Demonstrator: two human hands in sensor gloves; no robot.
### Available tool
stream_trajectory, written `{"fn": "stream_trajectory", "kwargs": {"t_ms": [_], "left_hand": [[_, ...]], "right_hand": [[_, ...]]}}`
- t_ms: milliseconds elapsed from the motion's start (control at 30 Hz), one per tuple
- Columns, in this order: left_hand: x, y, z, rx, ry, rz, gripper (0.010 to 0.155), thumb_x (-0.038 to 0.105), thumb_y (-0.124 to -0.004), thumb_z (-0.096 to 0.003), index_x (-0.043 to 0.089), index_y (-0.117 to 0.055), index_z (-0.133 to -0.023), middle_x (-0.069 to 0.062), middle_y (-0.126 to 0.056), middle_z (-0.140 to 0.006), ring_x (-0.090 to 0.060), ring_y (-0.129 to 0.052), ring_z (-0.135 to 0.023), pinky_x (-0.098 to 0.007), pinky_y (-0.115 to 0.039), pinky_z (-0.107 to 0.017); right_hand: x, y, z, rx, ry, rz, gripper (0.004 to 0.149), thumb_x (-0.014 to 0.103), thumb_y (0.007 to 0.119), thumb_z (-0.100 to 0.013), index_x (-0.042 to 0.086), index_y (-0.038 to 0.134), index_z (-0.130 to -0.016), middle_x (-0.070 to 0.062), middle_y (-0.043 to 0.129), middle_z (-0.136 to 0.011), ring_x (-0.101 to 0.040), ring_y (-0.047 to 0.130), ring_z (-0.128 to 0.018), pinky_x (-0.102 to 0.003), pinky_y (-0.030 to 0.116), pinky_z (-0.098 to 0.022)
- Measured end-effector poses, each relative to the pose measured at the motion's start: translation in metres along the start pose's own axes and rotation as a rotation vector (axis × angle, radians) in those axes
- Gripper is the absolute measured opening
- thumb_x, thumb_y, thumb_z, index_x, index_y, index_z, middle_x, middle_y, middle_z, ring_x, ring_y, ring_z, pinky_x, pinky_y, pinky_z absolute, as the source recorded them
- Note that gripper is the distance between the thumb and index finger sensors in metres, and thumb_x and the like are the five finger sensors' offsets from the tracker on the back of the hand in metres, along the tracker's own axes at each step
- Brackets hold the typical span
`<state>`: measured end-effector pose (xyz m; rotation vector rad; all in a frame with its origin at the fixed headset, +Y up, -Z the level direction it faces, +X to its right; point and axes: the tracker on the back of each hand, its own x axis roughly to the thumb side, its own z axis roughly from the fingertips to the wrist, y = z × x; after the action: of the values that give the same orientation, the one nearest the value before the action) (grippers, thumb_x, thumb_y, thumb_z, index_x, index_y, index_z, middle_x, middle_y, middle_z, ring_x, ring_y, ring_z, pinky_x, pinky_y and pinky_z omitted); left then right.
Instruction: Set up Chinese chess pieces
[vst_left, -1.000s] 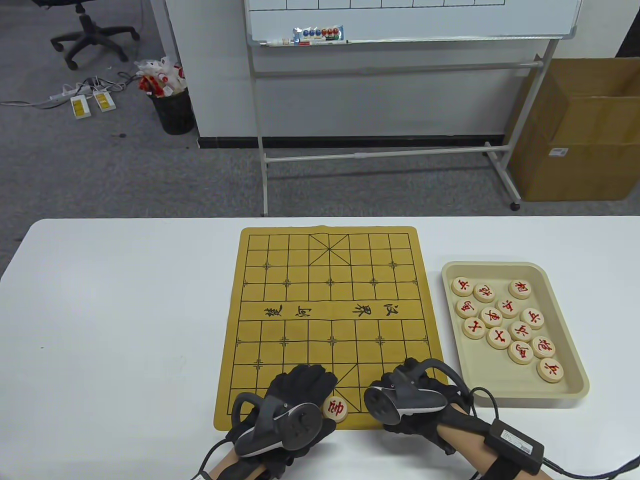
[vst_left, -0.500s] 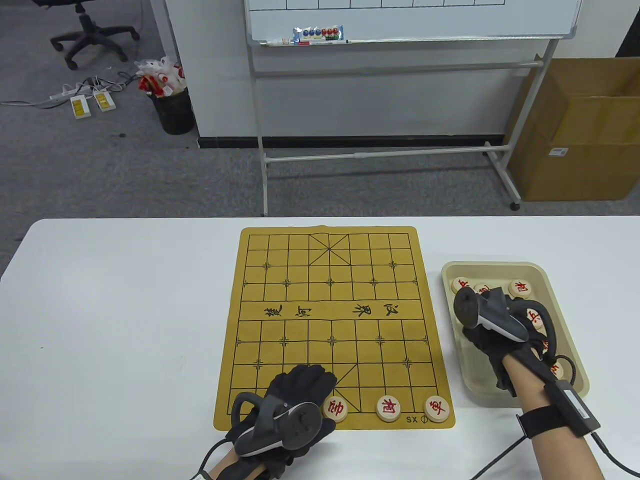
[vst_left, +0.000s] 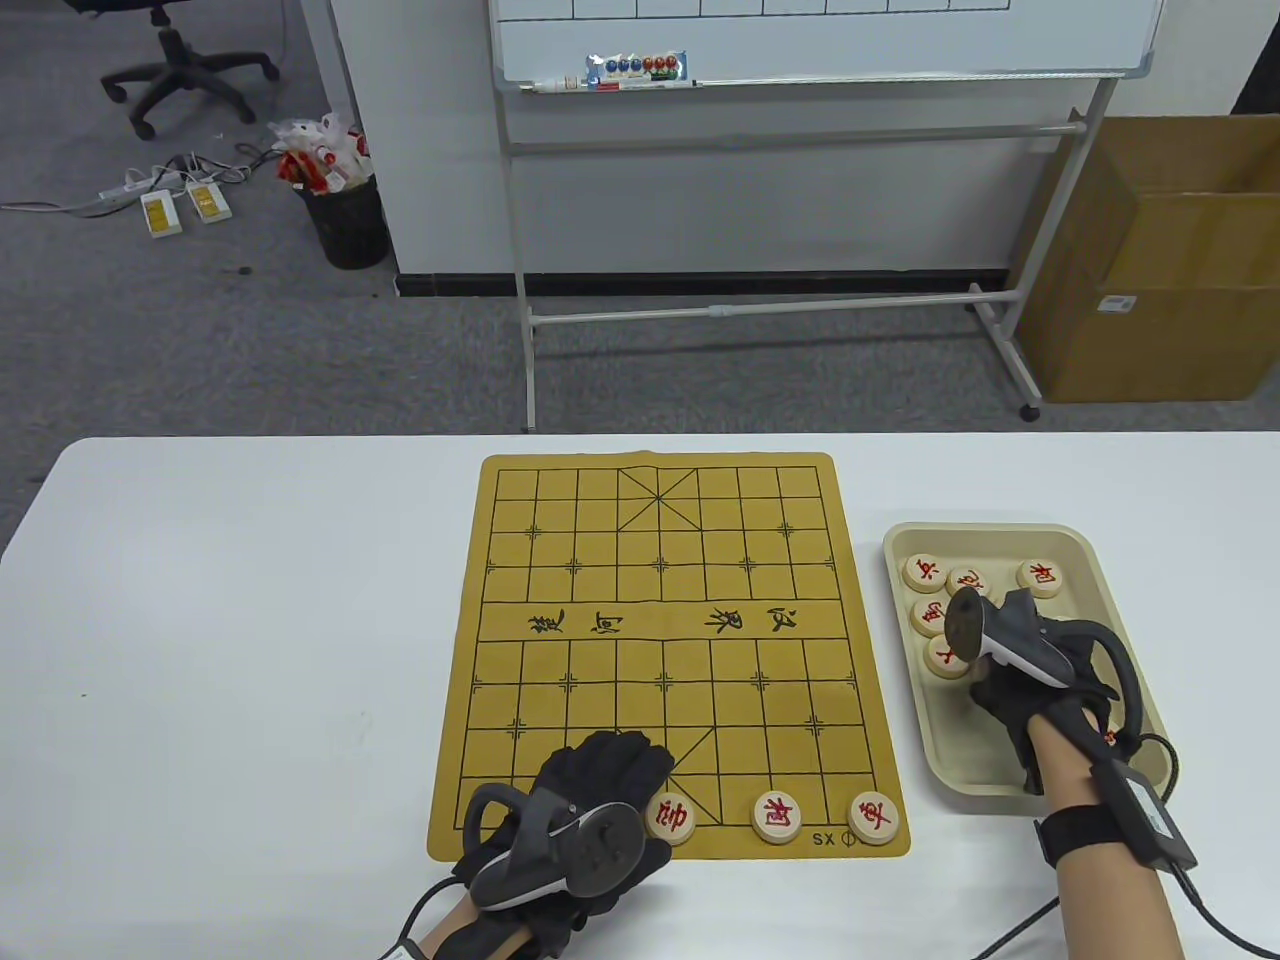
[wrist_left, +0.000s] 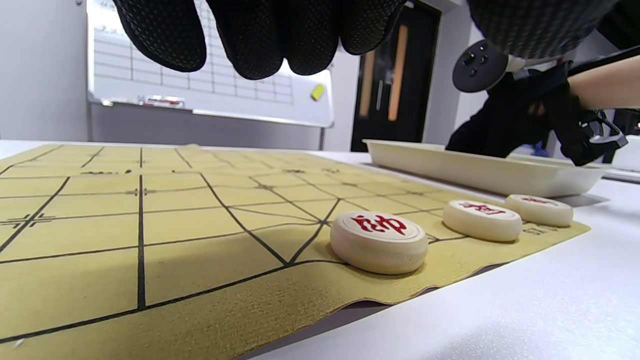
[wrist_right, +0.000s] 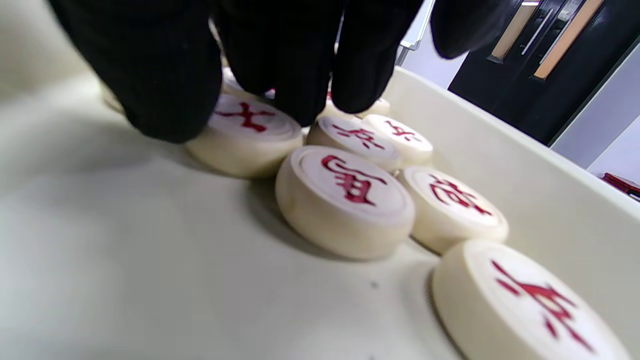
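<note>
The yellow chess board (vst_left: 660, 650) lies mid-table. Three red-lettered pieces stand on its near row: one (vst_left: 671, 817) at the centre, one (vst_left: 777, 816) to its right, one (vst_left: 873, 817) at the right corner. They also show in the left wrist view (wrist_left: 379, 241). My left hand (vst_left: 605, 765) rests on the board's near edge, fingers (wrist_left: 260, 45) loose and empty. My right hand (vst_left: 1010, 690) is down in the beige tray (vst_left: 1000, 535). In the right wrist view its thumb (wrist_right: 160, 90) and fingertips (wrist_right: 305, 95) pinch a piece (wrist_right: 245, 132) that lies on the tray floor.
Several more red pieces lie in the tray, some at its far end (vst_left: 1039, 577) and some next to my fingers (wrist_right: 345, 200). The tray wall (wrist_right: 525, 185) is close on the right. A whiteboard stand (vst_left: 760, 310) and a cardboard box (vst_left: 1160, 260) stand beyond the table.
My right hand left the board's near row, where two pieces now stand, and went into the tray. It has since drawn slightly nearer and lower. The left hand has not moved.
</note>
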<state>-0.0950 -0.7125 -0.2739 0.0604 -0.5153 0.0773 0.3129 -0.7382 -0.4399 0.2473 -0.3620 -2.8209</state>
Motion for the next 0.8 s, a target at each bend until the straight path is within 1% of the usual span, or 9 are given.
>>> {"fn": "stream_trajectory", "kwargs": {"t_ms": [167,400,600,700,767,800], "left_hand": [[0.0,0.0,0.0,-0.001,0.001,0.001,0.082,0.062,-0.068,-0.0364,0.027,-0.047,-0.108,-0.005,-0.056,-0.116,-0.031,-0.063,-0.108,-0.058,-0.062,-0.075],[0.0,0.0,0.0,0.003,0.002,0.002,0.082,0.062,-0.068,-0.0365,0.027,-0.047,-0.108,-0.005,-0.055,-0.116,-0.031,-0.062,-0.108,-0.058,-0.062,-0.075],[-0.001,0.0,0.0,0.004,0.004,0.003,0.083,0.062,-0.068,-0.0364,0.027,-0.047,-0.108,-0.005,-0.055,-0.116,-0.031,-0.062,-0.108,-0.058,-0.062,-0.075],[-0.001,0.0,0.0,0.006,0.004,0.004,0.082,0.062,-0.068,-0.0365,0.027,-0.047,-0.108,-0.005,-0.055,-0.116,-0.031,-0.062,-0.108,-0.058,-0.062,-0.075],[-0.001,0.0,0.0,0.007,0.005,0.005,0.083,0.062,-0.068,-0.0364,0.027,-0.047,-0.108,-0.005,-0.055,-0.116,-0.031,-0.062,-0.108,-0.058,-0.062,-0.075],[-0.001,0.0,0.0,0.008,0.005,0.005,0.083,0.062,-0.068,-0.0364,0.027,-0.047,-0.108,-0.005,-0.055,-0.116,-0.031,-0.062,-0.108,-0.058,-0.062,-0.075]], "right_hand": [[0.005,0.001,-0.001,0.014,0.01,0.054,0.08,0.048,0.09,-0.038,0.021,0.059,-0.106,-0.003,0.082,-0.102,-0.03,0.078,-0.1,-0.064,0.051,-0.077],[0.012,0.002,-0.002,0.019,0.01,0.113,0.082,0.048,0.09,-0.038,0.019,0.057,-0.107,-0.002,0.083,-0.101,-0.03,0.079,-0.1,-0.063,0.051,-0.077],[0.013,0.002,-0.002,0.023,0.002,0.126,0.084,0.05,0.09,-0.038,0.017,0.056,-0.107,-0.002,0.082,-0.1,-0.029,0.08,-0.096,-0.063,0.051,-0.077],[0.013,0.002,-0.002,0.011,-0.006,0.12,0.083,0.051,0.09,-0.038,0.017,0.057,-0.106,-0.003,0.083,-0.099,-0.029,0.081,-0.095,-0.064,0.051,-0.077],[0.012,-0.002,0.001,-0.024,-0.006,0.105,0.084,0.051,0.091,-0.036,0.017,0.059,-0.105,-0.003,0.084,-0.099,-0.03,0.082,-0.094,-0.065,0.051,-0.077],[0.011,-0.005,0.003,-0.02,-0.007,0.101,0.084,0.051,0.091,-0.036,0.017,0.059,-0.105,-0.003,0.083,-0.099,-0.03,0.082,-0.093,-0.065,0.05,-0.077]]}}
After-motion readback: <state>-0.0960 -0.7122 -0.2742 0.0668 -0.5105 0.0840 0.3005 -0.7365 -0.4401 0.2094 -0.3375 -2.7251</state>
